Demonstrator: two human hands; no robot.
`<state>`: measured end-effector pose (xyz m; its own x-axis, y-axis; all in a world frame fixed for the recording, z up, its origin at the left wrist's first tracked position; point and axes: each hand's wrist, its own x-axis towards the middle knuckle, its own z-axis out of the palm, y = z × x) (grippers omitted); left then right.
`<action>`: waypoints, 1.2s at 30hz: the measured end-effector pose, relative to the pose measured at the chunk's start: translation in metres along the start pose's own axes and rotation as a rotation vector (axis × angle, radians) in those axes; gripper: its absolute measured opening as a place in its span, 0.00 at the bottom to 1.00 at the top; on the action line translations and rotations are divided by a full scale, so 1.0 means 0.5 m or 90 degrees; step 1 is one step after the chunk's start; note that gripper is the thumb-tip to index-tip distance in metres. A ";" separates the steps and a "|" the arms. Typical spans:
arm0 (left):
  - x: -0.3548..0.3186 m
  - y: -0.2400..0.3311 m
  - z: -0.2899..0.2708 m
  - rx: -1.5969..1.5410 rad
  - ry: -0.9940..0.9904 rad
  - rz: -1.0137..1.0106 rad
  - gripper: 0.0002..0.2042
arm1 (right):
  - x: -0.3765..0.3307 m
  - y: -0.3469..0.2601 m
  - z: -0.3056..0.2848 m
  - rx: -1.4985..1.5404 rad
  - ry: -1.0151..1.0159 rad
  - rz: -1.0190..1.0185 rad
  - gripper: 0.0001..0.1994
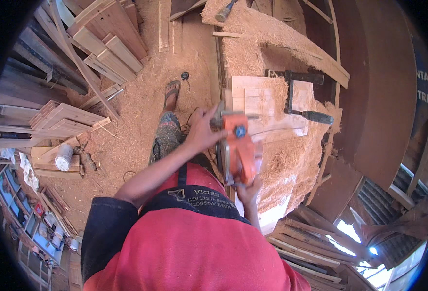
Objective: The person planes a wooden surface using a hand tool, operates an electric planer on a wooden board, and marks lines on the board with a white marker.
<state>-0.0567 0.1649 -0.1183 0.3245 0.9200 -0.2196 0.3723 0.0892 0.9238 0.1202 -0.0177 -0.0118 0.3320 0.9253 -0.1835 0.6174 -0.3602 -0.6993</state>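
the orange planer [243, 155] is over the pale board [267, 123], left of the black clamp [289, 92] and nearer the body than it is. its long axis runs nearly straight away from the body, the far end leaning slightly left, away from the clamp; blur hides whether the base touches wood. the left hand [204, 130] has its fingers grasping the far end from the side opposite the clamp, thumb on the orange body. the right hand [249, 191] has its fingers wrapped around the near end, farther from the clamp. the desk [219, 72] has its long left edge well left of the clamp, just beside the planer. board surface fills the gap between planer and clamp; shavings [296, 160] cover the desk on the body side of the clamp.
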 end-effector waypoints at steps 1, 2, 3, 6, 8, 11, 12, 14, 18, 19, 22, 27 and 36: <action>-0.020 -0.002 0.012 0.001 -0.003 0.004 0.49 | -0.041 -0.001 0.002 0.072 0.001 0.109 0.13; -0.035 -0.005 0.021 -0.004 0.007 0.014 0.49 | -0.056 0.016 0.005 0.050 0.013 0.082 0.12; -0.039 -0.003 0.022 -0.010 0.022 0.019 0.49 | -0.052 0.018 0.007 0.027 0.018 0.054 0.11; 0.009 0.005 -0.005 -0.027 0.004 -0.016 0.48 | 0.011 -0.023 0.010 0.038 -0.004 0.023 0.11; 0.060 0.009 -0.032 -0.025 -0.019 -0.040 0.48 | 0.055 -0.014 0.026 0.061 -0.013 0.029 0.10; 0.157 0.007 -0.068 -0.083 0.046 0.045 0.47 | 0.168 -0.073 0.035 0.041 -0.037 -0.022 0.12; 0.195 0.009 -0.085 -0.024 0.053 0.067 0.43 | 0.199 -0.086 0.047 0.051 -0.012 -0.019 0.13; 0.268 0.054 -0.146 0.007 0.002 0.046 0.37 | 0.280 -0.108 0.069 0.079 0.019 -0.036 0.16; 0.396 0.003 -0.169 -0.072 0.060 0.136 0.32 | 0.425 -0.163 0.097 0.034 0.040 -0.091 0.14; 0.411 0.012 -0.183 -0.070 0.075 0.145 0.33 | 0.421 -0.169 0.096 0.034 0.042 -0.088 0.14; 0.358 0.035 -0.174 -0.031 0.053 0.137 0.37 | 0.364 -0.141 0.084 0.061 0.060 -0.109 0.12; 0.058 0.006 -0.028 0.005 0.031 0.024 0.49 | 0.063 0.005 0.013 0.007 -0.026 0.003 0.15; 0.001 0.011 -0.011 -0.045 -0.026 -0.046 0.47 | -0.001 -0.004 0.011 0.012 -0.018 0.033 0.14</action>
<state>-0.0593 0.1677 -0.1117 0.3350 0.8940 -0.2977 0.3346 0.1825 0.9245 0.1149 -0.0167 -0.0139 0.3428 0.9083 -0.2400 0.5861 -0.4064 -0.7009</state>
